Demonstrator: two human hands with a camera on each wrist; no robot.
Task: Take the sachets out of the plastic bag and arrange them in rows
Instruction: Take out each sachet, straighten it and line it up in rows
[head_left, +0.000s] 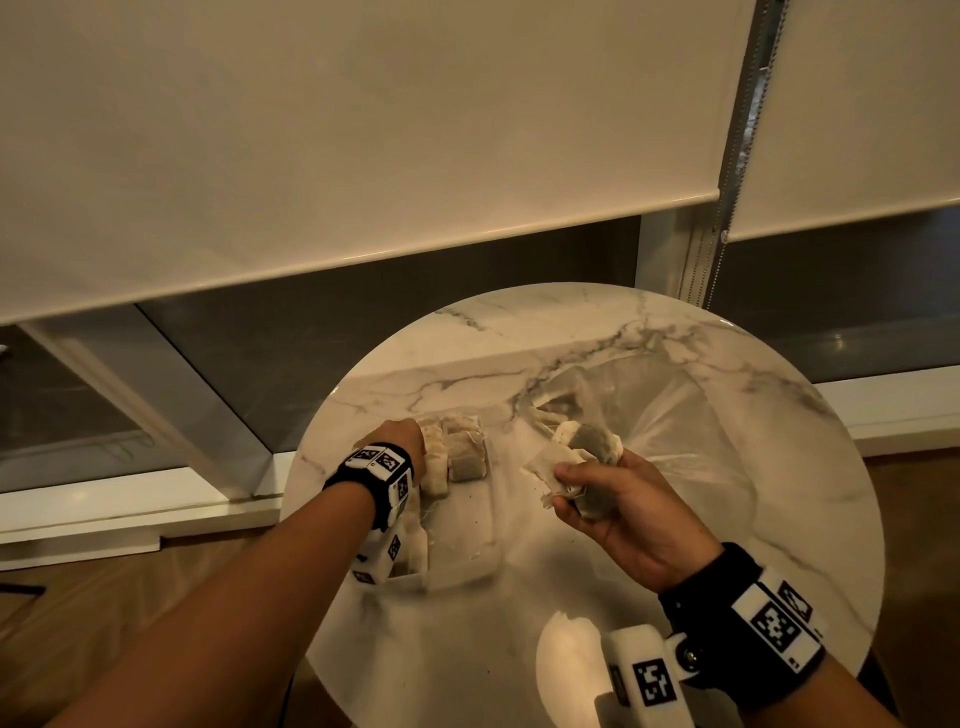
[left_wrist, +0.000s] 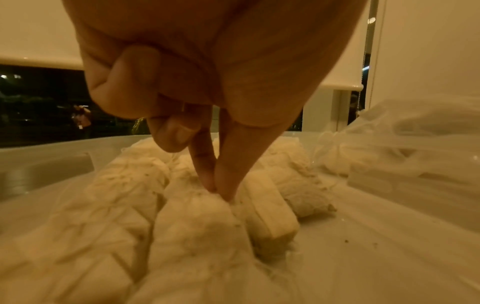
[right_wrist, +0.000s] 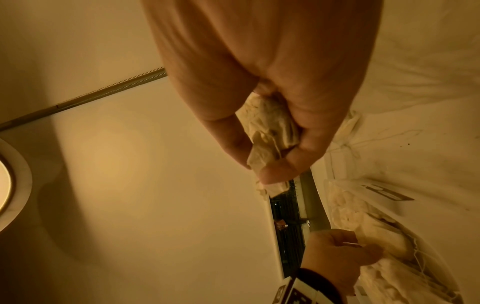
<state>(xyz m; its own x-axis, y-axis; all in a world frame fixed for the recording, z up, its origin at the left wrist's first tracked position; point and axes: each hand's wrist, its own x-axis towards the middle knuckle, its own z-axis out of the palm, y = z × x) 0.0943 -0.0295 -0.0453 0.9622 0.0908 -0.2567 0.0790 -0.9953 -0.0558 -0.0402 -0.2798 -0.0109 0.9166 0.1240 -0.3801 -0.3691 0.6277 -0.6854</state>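
Step in hand: laying out sachets. The left hand (left_wrist: 197, 86) pinches one of the pale, soft paper sachets (head_left: 457, 452) grouped on the round white marble table (head_left: 597, 571). The right hand (head_left: 623, 514) grasps a bunch of further sachets (head_left: 587, 457) beside the crumpled clear plastic bag (head_left: 665, 415). Next move, probably: pass one over and align it.

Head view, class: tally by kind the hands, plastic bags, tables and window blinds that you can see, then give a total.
hands: 2 (left hand, right hand)
plastic bag: 1
table: 1
blinds: 2
Total: 6
The sachets are too bunched to count.
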